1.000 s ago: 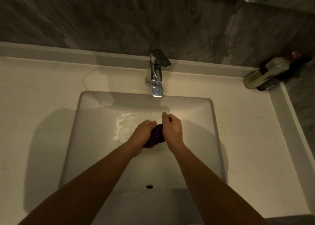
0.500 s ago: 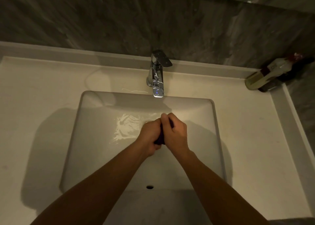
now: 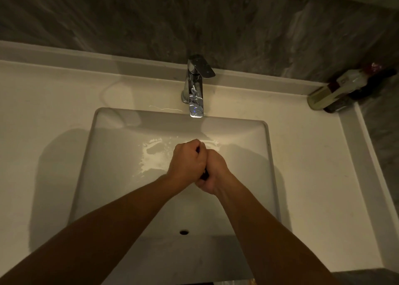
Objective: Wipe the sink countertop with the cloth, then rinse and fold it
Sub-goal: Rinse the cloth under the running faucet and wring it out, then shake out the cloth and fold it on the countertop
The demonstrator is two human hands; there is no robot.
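Both hands make one tight grip, the left hand (image 3: 187,162) and right hand (image 3: 212,172) pressed together around the dark cloth (image 3: 204,175), which shows only as a sliver between the palms, held over the sink basin (image 3: 90,166) just in front of the chrome faucet (image 3: 195,90). This looks like wringing after the rinse; it would go best with the fists twisting opposite ways, low over the wet patch, so drips miss the wiped table (image 3: 43,103). The bottle (image 3: 336,90) lying in the far right corner has a label; too blurred to read.
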